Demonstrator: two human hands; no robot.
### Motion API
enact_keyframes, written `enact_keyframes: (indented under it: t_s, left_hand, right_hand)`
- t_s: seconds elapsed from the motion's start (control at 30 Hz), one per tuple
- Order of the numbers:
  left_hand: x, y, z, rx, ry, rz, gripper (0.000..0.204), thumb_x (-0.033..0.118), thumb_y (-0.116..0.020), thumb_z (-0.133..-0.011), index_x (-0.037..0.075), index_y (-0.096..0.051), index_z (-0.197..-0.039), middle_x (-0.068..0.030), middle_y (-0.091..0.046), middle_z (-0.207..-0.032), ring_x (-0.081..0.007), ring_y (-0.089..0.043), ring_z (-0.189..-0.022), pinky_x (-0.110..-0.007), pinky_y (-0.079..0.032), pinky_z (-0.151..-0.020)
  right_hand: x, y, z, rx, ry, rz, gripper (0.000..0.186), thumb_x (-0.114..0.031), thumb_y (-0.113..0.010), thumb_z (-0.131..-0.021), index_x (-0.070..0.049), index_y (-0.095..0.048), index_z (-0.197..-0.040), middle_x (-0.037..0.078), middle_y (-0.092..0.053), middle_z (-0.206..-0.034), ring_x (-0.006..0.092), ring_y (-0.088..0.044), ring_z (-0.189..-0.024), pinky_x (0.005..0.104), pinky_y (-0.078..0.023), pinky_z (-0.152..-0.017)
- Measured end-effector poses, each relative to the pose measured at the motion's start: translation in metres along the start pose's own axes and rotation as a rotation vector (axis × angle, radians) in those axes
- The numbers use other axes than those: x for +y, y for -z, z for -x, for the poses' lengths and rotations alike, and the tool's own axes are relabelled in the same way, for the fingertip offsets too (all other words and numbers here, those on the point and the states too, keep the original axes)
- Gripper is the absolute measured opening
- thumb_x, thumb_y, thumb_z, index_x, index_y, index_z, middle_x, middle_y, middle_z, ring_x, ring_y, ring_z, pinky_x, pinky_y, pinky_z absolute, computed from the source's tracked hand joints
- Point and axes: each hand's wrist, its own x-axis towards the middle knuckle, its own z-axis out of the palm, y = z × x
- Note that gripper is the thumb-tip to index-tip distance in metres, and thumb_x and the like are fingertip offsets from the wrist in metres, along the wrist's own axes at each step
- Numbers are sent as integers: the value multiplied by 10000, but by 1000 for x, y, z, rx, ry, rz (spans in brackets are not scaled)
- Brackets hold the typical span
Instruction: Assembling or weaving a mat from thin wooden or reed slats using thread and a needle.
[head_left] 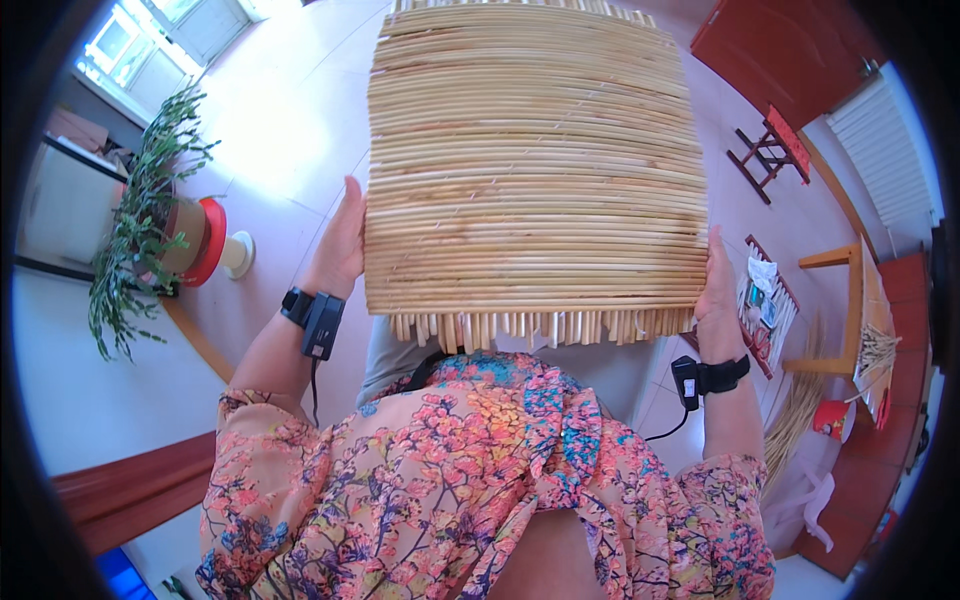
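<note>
A square panel of pale straw stalks (535, 160), laid in tight horizontal rows with short cut ends along its top and bottom, is held up over my lap. My left hand (338, 240) grips its left edge, thumb pointing up, other fingers hidden behind it. My right hand (714, 280) holds the right edge near the lower corner, its fingers mostly hidden. Both wrists carry black strapped devices with cables. My grey-trousered legs (398, 355) show partly below the panel.
At left stand a leafy cactus (140, 220) and a red round stand (208, 245). At right are a folding stool (780, 145), a low rack with small items (762, 300), a wooden stool (852, 300), loose straw (800, 420) and a red door (770, 50).
</note>
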Motion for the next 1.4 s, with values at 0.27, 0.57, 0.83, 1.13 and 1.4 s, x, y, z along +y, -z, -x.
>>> enact_keyframes:
  t_s: [0.27, 0.57, 0.83, 1.13, 1.4]
  left_hand:
    - [-2, -6, 7, 55, 78, 48, 708, 543, -396, -831, -39, -371, -1233, -168, -492, -1184, -222, -487, -1099, -344, -443, -891]
    - [8, -31, 26, 65, 65, 8, 492, 127, -642, -756, -35, -437, -1174, -173, -557, -1080, -224, -582, -954, -320, -477, -842]
    - [4, -37, 35, 138, -8, -80, 449, 89, -634, -727, -35, -478, -1130, -154, -585, -1026, -207, -597, -913, -300, -487, -809]
    - [25, -54, 27, 157, -102, -45, 417, 75, -602, -714, -35, -500, -1103, -146, -592, -1002, -199, -605, -858, -314, -497, -763]
    - [107, -11, 1, 297, -471, -320, 424, 88, -615, -700, -18, -509, -1097, -111, -598, -988, -202, -591, -885, -305, -480, -783]
  right_hand:
    - [2, 17, -5, -17, -21, 26, 374, -291, -547, -846, 18, -533, -1055, 132, -590, -1009, 237, -587, -894, 350, -484, -774]
    - [2, 9, -2, 30, 30, 82, 372, -288, -559, -843, 23, -535, -1047, 130, -593, -1002, 234, -591, -885, 352, -482, -777]
    - [-5, 14, -19, -132, 35, 80, 320, -249, -541, -859, 19, -543, -1035, 121, -599, -991, 217, -596, -866, 332, -486, -762]
    - [-40, 23, -25, 241, 556, 511, 365, -262, -505, -878, 7, -487, -1125, 75, -551, -1047, 150, -541, -955, 255, -435, -790]
    - [-20, 35, 38, 10, 741, 1175, 429, -225, -578, -820, -10, -457, -1171, 187, -503, -1113, 276, -483, -1053, 343, -382, -897]
